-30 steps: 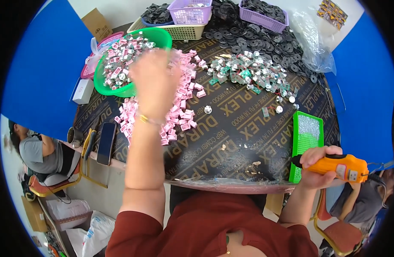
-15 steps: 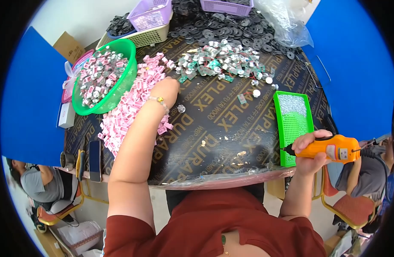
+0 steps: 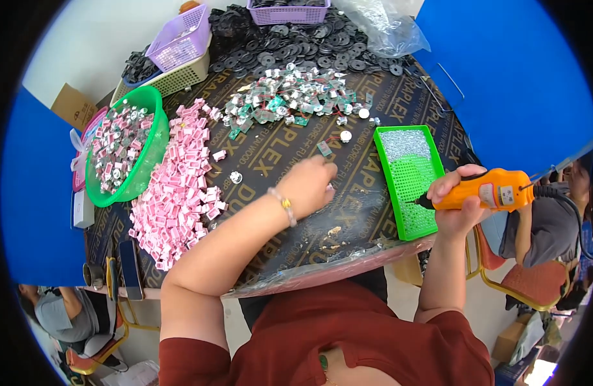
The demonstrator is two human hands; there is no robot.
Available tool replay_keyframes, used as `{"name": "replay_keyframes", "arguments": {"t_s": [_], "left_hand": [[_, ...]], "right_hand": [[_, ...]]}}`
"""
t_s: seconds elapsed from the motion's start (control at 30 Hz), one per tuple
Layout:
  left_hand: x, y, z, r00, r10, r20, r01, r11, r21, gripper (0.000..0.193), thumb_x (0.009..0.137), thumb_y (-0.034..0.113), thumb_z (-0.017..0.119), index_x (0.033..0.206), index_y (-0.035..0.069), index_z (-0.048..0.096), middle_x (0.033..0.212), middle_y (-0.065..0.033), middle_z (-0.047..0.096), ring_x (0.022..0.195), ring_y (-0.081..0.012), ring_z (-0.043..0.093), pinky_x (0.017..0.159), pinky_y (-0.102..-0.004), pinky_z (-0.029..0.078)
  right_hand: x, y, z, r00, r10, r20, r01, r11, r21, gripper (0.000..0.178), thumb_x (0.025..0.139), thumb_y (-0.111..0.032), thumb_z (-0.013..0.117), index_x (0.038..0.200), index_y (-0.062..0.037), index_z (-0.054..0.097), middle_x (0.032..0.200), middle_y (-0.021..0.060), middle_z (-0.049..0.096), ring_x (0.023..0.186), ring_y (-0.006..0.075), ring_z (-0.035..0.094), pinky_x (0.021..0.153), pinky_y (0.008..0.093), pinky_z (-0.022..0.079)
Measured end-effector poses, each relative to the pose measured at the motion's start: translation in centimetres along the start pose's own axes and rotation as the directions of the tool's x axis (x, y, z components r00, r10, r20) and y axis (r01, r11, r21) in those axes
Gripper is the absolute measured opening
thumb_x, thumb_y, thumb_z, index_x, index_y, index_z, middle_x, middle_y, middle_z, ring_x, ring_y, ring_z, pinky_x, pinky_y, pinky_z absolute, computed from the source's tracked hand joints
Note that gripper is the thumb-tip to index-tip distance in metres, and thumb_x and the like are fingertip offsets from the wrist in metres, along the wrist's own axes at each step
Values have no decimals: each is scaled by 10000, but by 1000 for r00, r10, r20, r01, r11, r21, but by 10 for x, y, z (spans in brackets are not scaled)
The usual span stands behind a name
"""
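My right hand is wrapped round an orange electric screwdriver, whose black nose and thin bit point left over the near part of a green tray. Small silvery screws fill the far end of that tray. Over the middle of the table, my left hand has its fingers curled together; a tiny pale bit shows at the fingertips, but its kind is hidden. Just beyond it lies a small circuit board with a wired white disc. A heap of pink plastic housings spreads to its left.
Circuit boards with wires are piled at the back, before many black discs. A green basket of assembled pieces, a purple basket and a phone line the left side. Blue partitions flank the table.
My left hand has moved right and nearer, from the pink heap to the middle of the table. The right hand keeps hold of the screwdriver, its bit now over the tray. The view has shifted.
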State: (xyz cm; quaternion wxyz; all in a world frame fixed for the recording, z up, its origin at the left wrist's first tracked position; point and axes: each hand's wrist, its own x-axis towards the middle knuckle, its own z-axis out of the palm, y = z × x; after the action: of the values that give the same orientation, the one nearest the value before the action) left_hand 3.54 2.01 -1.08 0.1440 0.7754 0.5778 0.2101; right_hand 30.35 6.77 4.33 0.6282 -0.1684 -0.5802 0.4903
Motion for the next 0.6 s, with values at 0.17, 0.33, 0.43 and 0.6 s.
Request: {"name": "replay_keyframes", "arguments": {"t_s": [0.17, 0.33, 0.43, 0.6], "left_hand": [[44, -55, -7, 953, 290, -89, -244, 906, 345, 201, 736, 27, 583, 907, 80, 675, 908, -91, 588, 886, -281, 575, 795, -392, 478], [59, -76, -16, 960, 275, 55, -281, 937, 206, 162, 695, 38, 649, 856, 32, 644, 842, -122, 581, 864, -313, 572, 782, -390, 487], [50, -78, -24, 957, 288, -34, -275, 937, 214, 138, 684, 59, 655, 817, 32, 635, 879, -116, 601, 924, -304, 575, 844, -399, 471], [29, -49, -46, 964, 168, -204, -166, 986, 31, 230, 696, 74, 662, 923, 53, 632, 1092, -124, 650, 1154, -286, 547, 985, -390, 409]], "right_hand": [[26, 11, -23, 999, 15, -42, -16, 1000, -11, 539, 815, -413, 719, 1088, -19, 472, 711, 91, 577, 573, 158, 552, 528, 267, 471], [53, 38, -53, 997, 34, -69, -42, 991, -124, 245, 912, -163, 604, 1061, 4, 503, 717, 66, 590, 580, 122, 566, 545, 239, 469], [57, 49, -52, 997, 47, -57, -55, 988, -142, 213, 911, -137, 600, 1048, -1, 510, 718, 62, 597, 590, 116, 577, 566, 241, 477], [53, 57, -56, 996, 49, -77, -62, 985, -164, 225, 901, -145, 616, 1045, -7, 513, 714, 61, 601, 591, 118, 583, 580, 247, 486]]}}
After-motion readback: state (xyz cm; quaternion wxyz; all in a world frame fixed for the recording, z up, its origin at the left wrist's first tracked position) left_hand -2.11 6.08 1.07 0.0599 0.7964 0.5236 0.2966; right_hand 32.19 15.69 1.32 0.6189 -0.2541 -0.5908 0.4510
